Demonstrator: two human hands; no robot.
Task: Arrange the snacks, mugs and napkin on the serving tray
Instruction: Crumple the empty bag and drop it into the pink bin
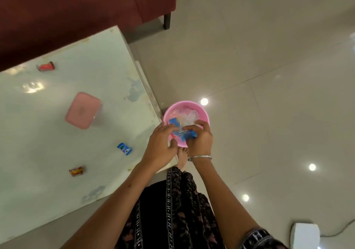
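Both my hands are held over a round pink bin [201, 112] that stands on the floor by the table corner. My left hand [160, 145] and my right hand [199, 139] together grip a blue snack wrapper [187, 134] above the bin's near rim. Clear crumpled plastic and another blue packet [173, 121] lie inside the bin. On the pale table [57, 133] lie a blue snack packet [124, 148], a red-and-yellow snack packet [77, 171] and a red packet [46, 66] further back. No tray, mug or napkin shows.
A pink lidded box [82, 110] sits mid-table. A dark red sofa [76, 8] stands behind the table. A white box [305, 234] with a cable rests on the glossy tiled floor at lower right. My bare feet are just below the bin.
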